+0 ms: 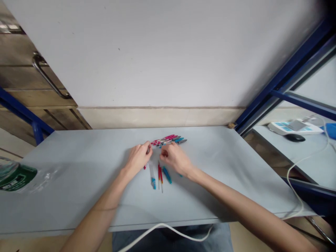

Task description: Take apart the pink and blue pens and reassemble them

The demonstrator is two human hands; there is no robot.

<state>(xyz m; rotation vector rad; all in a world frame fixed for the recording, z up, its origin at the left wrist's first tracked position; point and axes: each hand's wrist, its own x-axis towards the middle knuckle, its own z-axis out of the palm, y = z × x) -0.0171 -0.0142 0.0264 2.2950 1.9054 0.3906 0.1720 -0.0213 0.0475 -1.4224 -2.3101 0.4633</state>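
Note:
My left hand (138,157) is closed on a slim pen (145,166) whose pinkish-red end pokes out below the fingers. Close by on the right, my right hand (175,157) has its fingers pinched together; what they hold, if anything, is hidden. Behind both hands lies a loose pile of pens (170,140) in pink, blue and grey. Nearer me lie a clear pen barrel (152,176) with a blue end, two red ink refills (160,174) side by side, and a blue pen part (167,175). A small blue piece (180,175) shows partly under my right wrist.
The grey table (86,164) meets a white wall (157,63). A clear bottle with a green label (18,176) lies at the left. A white cable (168,226) crosses in front. Beyond the blue frame (286,66) are a black mouse (295,137) and a white device (285,127).

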